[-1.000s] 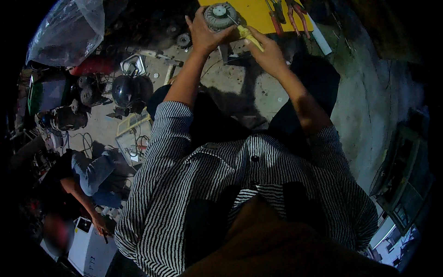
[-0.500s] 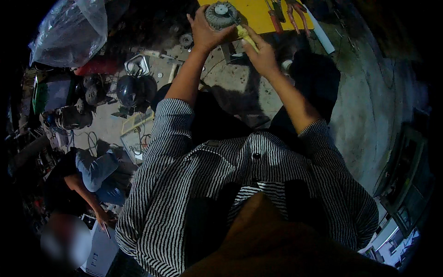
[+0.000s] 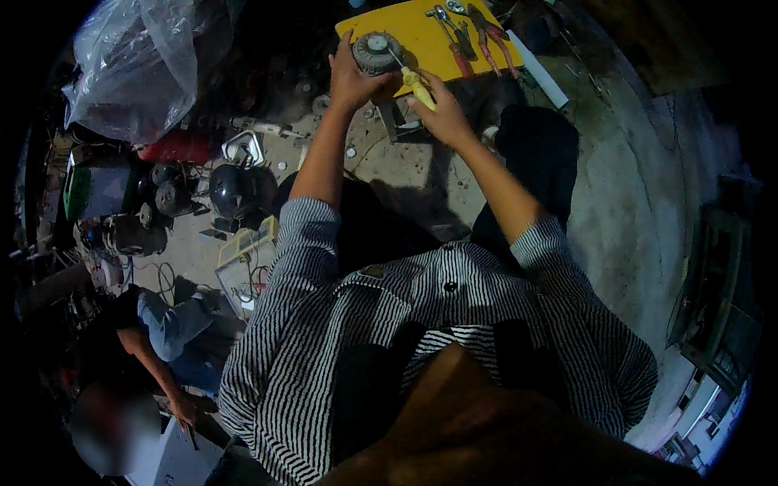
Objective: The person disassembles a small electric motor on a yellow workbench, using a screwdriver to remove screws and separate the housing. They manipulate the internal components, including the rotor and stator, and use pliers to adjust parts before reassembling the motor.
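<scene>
Head view gives us a small round motor [image 3: 376, 52] with a pale hub, sitting on the near-left corner of a yellow board [image 3: 421, 36] far out in front of us. Our left hand [image 3: 350, 77] is wrapped against its side, fingers curled over the edge, which we judge is there to keep it from turning or sliding. Our right hand [image 3: 444, 120] is closed around the yellow handle of a screwdriver [image 3: 412, 77], whose thin shaft slants up and left so the tip lands near the hub; held at that angle, the tool reaches the middle of the motor while the hand stays clear of it. Both arms are stretched well forward, striped sleeves [image 3: 301, 267] pushed up to the elbows, because the board lies beyond our knees. Farther back on the board lie pliers [image 3: 486, 32] with red handles and a couple of other hand tools, close by yet out of the way of the work. A white tube [image 3: 535, 69] lies just off the board's right edge. To our left the concrete floor [image 3: 616, 211] carries a big clear plastic bag [image 3: 146, 65], a dark round housing [image 3: 231, 190] and other machine parts, and lower left another person [image 3: 162, 340] in blue crouches over their own things.
</scene>
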`<state>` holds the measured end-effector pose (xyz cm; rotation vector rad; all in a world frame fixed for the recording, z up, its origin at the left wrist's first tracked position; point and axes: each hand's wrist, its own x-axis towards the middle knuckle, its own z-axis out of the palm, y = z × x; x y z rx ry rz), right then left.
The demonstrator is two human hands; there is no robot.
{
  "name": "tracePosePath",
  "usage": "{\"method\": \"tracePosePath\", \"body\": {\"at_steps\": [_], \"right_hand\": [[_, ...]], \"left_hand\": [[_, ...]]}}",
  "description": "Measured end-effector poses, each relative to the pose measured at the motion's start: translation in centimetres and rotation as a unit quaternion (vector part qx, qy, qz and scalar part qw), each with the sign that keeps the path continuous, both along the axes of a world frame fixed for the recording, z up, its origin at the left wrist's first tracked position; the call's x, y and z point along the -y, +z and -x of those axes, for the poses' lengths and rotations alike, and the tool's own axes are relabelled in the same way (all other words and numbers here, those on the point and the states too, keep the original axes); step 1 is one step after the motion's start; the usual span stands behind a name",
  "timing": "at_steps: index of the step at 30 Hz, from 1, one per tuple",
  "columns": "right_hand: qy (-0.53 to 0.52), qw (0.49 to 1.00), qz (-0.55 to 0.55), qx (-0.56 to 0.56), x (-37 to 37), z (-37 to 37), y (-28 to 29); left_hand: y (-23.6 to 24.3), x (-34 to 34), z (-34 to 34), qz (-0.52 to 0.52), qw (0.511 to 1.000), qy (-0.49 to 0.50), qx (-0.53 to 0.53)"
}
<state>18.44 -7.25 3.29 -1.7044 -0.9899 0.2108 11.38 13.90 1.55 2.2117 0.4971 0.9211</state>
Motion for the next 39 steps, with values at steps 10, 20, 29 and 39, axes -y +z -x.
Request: {"method": "tracePosePath", "body": {"at_steps": [10,20,29,39], "right_hand": [[-0.091,0.976,0.105,-0.165,6.0,0.7,3.8],[0.009,0.973,0.115,-0.202,5.3,1.5,5.0],[0.030,0.951,0.124,-0.281,4.5,1.3,5.3],[0.051,0.904,0.072,-0.418,3.7,1.9,6.2]], "left_hand": [[5.1,1.4,0.8,-0.176,0.974,0.074,-0.118],[4.5,1.0,1.3,-0.115,0.981,0.053,-0.144],[3.3,0.1,1.3,0.104,0.991,-0.072,-0.053],[3.5,0.0,1.4,0.099,0.991,-0.082,-0.038]]}}
